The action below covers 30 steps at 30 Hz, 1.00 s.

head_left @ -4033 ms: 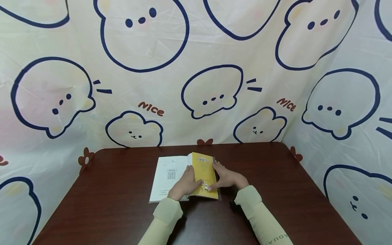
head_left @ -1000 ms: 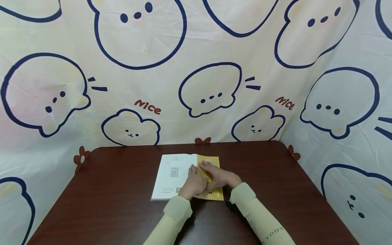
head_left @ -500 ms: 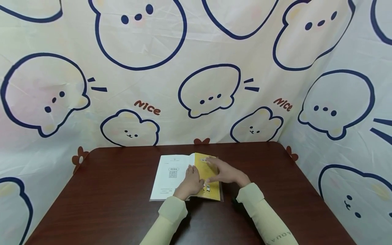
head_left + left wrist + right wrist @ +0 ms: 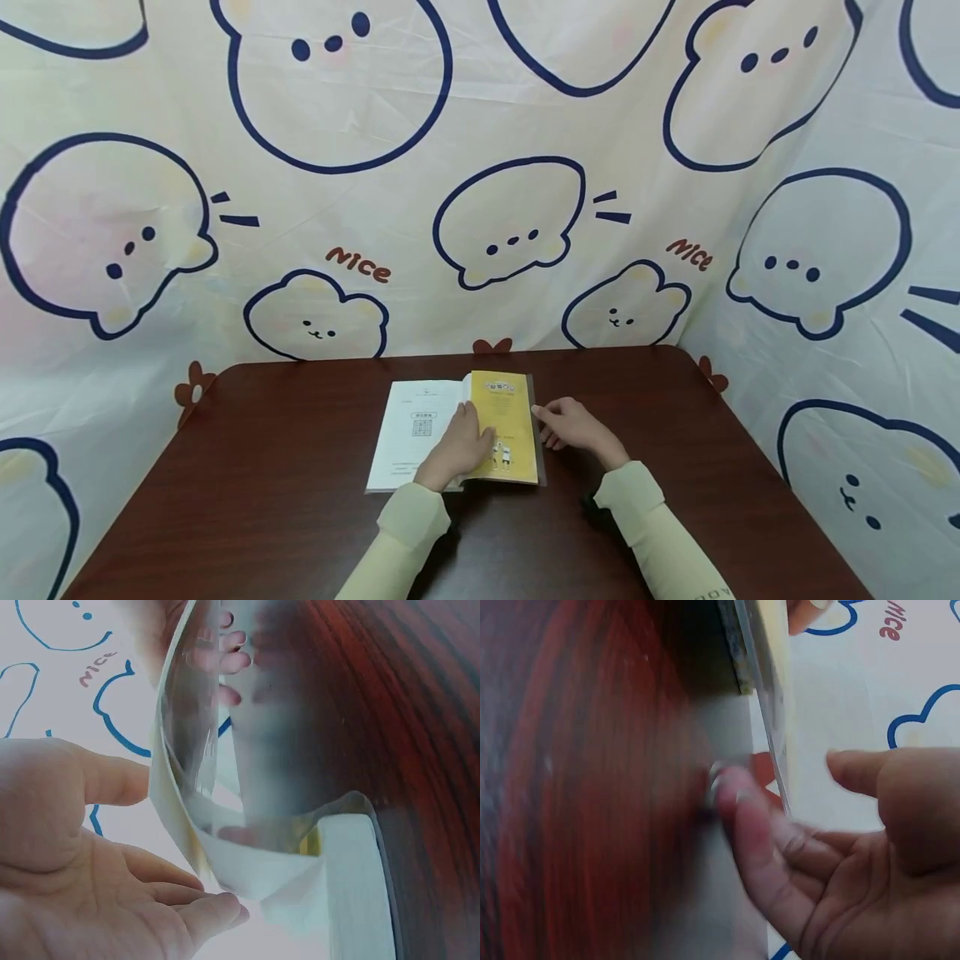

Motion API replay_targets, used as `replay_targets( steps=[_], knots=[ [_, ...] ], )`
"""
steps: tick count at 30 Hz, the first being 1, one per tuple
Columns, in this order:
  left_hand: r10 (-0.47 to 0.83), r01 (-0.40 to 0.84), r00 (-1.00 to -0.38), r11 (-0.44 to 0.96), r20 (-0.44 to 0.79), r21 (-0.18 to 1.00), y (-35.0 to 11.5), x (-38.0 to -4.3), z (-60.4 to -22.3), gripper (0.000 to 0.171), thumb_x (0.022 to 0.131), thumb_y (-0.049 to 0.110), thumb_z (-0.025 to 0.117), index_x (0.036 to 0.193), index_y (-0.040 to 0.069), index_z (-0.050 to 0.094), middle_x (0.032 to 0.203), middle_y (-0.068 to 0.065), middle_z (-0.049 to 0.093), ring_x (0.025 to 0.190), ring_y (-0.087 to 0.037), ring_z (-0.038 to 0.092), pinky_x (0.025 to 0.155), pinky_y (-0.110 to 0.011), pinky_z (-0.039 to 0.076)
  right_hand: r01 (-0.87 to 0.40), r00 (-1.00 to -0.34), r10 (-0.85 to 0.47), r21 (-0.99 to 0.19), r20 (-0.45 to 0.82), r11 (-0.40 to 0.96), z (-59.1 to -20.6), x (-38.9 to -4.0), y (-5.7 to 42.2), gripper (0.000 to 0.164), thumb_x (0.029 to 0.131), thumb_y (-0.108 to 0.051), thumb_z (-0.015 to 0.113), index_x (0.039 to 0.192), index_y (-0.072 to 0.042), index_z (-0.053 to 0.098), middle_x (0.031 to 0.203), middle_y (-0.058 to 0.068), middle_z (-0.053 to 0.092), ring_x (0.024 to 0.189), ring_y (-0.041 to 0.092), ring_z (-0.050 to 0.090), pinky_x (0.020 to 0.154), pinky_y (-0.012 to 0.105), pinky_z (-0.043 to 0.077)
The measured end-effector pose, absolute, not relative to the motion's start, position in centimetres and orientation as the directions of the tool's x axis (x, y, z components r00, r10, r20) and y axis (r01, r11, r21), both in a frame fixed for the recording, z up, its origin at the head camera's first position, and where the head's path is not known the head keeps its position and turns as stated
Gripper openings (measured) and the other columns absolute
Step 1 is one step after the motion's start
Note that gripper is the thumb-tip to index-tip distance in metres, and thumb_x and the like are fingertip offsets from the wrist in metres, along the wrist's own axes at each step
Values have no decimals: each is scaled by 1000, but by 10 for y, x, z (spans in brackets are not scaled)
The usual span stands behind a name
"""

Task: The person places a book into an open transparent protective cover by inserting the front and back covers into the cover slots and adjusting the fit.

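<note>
On the table lies an opened book (image 4: pixel 405 425), its white page to the left. A yellow cover flap (image 4: pixel 512 417) stands slightly raised on the right, with a clear plastic book cover (image 4: pixel 541 471) showing past its right edge. My left hand (image 4: pixel 455 450) rests along the fold, fingers extended and thumb on the yellow flap. At the flap's right edge is my right hand (image 4: pixel 577 429), fingers bent loosely behind the clear film. The right wrist view shows its thumb (image 4: pixel 855 771) apart from its fingers (image 4: pixel 754 836), the film's edge between them.
The dark brown wooden table (image 4: pixel 262 467) extends around the book on all sides. A pale curtain (image 4: pixel 420 250) with blue cartoon outlines hangs behind it and at the right.
My right hand has drawn back rightward off the yellow flap to its outer edge, uncovering the print. My left hand has shifted slightly left, and the flap stands a little higher.
</note>
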<state>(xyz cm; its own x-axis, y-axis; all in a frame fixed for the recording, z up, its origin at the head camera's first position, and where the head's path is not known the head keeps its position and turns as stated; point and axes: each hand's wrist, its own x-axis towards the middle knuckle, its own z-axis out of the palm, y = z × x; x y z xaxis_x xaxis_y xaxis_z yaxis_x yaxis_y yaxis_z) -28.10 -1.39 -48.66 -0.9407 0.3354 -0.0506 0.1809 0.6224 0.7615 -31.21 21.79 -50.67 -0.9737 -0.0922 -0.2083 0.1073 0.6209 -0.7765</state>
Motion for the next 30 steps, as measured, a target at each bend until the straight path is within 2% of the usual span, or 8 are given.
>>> replay_targets(
  steps=[2, 4, 6, 8, 15, 21, 25, 30],
  knots=[
    [336, 189, -941, 602, -32, 776, -16, -281, -485, 68, 106, 18, 47, 151, -24, 18, 153, -45, 30, 139, -52, 45, 114, -57, 41, 82, -974, -122, -799, -191, 595, -506, -313, 215, 39, 108, -34, 53, 113, 1, 70, 78, 8, 71, 65, 16, 67, 61, 31, 59],
    [329, 192, -944, 584, -14, 789, -17, -283, -485, 63, 106, 18, 47, 149, -24, 25, 136, -40, 48, 114, -43, 63, 99, -51, 53, 52, -977, -142, -826, -158, 561, -504, -313, 213, 36, 108, -30, 53, 112, 1, 70, 78, 10, 70, 65, 16, 66, 61, 31, 59],
    [320, 184, -948, 558, -5, 809, -19, -285, -485, 56, 106, 18, 47, 145, -21, 34, 114, -29, 57, 87, -31, 65, 79, -42, 56, 15, -982, -150, -851, -110, 525, -501, -312, 210, 33, 108, -26, 53, 116, 2, 70, 81, 11, 70, 67, 16, 67, 62, 31, 60],
    [307, 171, -952, 536, -2, 826, -21, -286, -486, 50, 106, 19, 48, 140, -17, 42, 99, -20, 57, 74, -22, 59, 67, -34, 52, -26, -986, -157, -869, -59, 494, -498, -311, 208, 32, 108, -22, 53, 122, 3, 68, 86, 13, 72, 70, 16, 68, 65, 32, 61],
    [281, 94, -958, 506, -61, 857, -25, -287, -489, 49, 107, 28, 45, 137, -10, 48, 92, -14, 61, 70, -18, 61, 62, -28, 49, -90, -987, -162, -911, 26, 403, -492, -309, 193, 35, 107, -18, 54, 136, 1, 62, 109, 14, 76, 84, 17, 74, 72, 33, 62],
    [244, 56, -967, 466, -67, 883, -28, -288, -490, 48, 110, 32, 36, 134, -5, 55, 78, -11, 61, 60, -16, 55, 54, -26, 43, -88, -990, -137, -919, 38, 385, -487, -311, 179, 34, 106, -18, 54, 134, 0, 64, 106, 13, 78, 79, 14, 73, 60, 25, 54],
    [239, 54, -969, 455, -63, 889, -30, -288, -488, 47, 111, 35, 35, 125, -2, 61, 78, -10, 60, 63, -16, 55, 57, -27, 43, -125, -988, -133, -916, 79, 383, -478, -311, 169, 35, 106, -19, 55, 133, 0, 65, 100, 13, 78, 69, 13, 68, 52, 23, 43],
    [241, 39, -967, 461, -83, 886, -31, -289, -486, 51, 112, 43, 33, 118, 2, 63, 81, -8, 60, 69, -18, 56, 63, -29, 44, -199, -977, -147, -903, 153, 380, -469, -311, 155, 39, 106, -24, 56, 135, 1, 64, 110, 16, 77, 80, 16, 73, 60, 23, 50]
  ],
)
